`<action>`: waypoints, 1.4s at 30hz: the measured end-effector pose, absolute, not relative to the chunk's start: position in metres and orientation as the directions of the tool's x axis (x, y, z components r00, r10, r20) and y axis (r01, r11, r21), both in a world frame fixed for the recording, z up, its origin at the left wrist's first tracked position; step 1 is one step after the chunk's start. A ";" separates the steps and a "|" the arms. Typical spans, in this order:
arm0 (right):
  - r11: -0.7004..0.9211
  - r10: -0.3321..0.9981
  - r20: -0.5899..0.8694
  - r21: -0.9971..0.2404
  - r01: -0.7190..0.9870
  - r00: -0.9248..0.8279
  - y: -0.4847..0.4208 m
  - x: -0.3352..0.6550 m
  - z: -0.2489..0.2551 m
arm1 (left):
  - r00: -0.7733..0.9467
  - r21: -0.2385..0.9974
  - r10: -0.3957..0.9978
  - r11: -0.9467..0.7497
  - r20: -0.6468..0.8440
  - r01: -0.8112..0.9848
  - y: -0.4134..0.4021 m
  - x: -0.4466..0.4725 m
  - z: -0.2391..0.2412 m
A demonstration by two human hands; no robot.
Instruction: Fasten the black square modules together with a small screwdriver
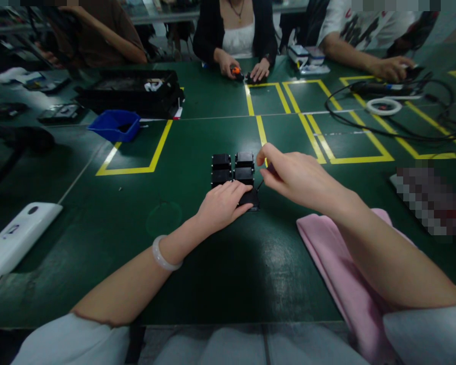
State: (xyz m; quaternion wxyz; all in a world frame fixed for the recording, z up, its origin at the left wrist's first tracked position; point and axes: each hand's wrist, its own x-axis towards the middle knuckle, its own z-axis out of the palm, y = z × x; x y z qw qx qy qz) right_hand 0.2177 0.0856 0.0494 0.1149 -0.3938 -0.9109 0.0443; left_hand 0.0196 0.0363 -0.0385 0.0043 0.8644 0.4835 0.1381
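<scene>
A black unit made of several box-like blocks (244,175) in two columns lies on the table in front of me. Small shiny dots line the sides of its blocks. My left hand (221,204) rests over its near end, fingers together on top and thumb at the near edge, gripping it. From the right, my right hand (289,170) pinches a small dark screwdriver (261,184). Its thin shaft slants down to the unit's right side, and most of the handle is hidden by my fingers. Whether the tip sits in a screw is too small to tell.
A pink cloth (327,243) lies under my right forearm. Left are a white case (23,235), a blue scoop-shaped bin (116,125) and black trays (137,91). Cables (338,106) and a white tape ring (383,106) lie back right. Co-workers sit opposite.
</scene>
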 end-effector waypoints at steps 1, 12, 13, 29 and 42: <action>0.686 0.727 0.176 -0.169 0.708 -0.663 0.086 0.218 0.049 | 0.494 0.140 0.837 -0.532 0.236 0.835 0.036 0.020 -0.039; 0.687 0.726 0.167 -0.160 0.709 -0.667 0.085 0.217 0.050 | 0.495 0.139 0.836 -0.533 0.236 0.834 0.037 0.020 -0.039; 0.682 0.731 0.163 -0.152 0.715 -0.663 0.085 0.217 0.050 | 0.496 0.143 0.835 -0.536 0.239 0.832 0.037 0.019 -0.039; 0.670 0.742 0.162 -0.131 0.731 -0.651 0.086 0.217 0.050 | 0.494 0.148 0.839 -0.531 0.230 0.834 0.036 0.020 -0.038; 0.669 0.743 0.157 -0.155 0.727 -0.651 0.086 0.217 0.050 | 0.494 0.137 0.839 -0.530 0.230 0.837 0.036 0.020 -0.038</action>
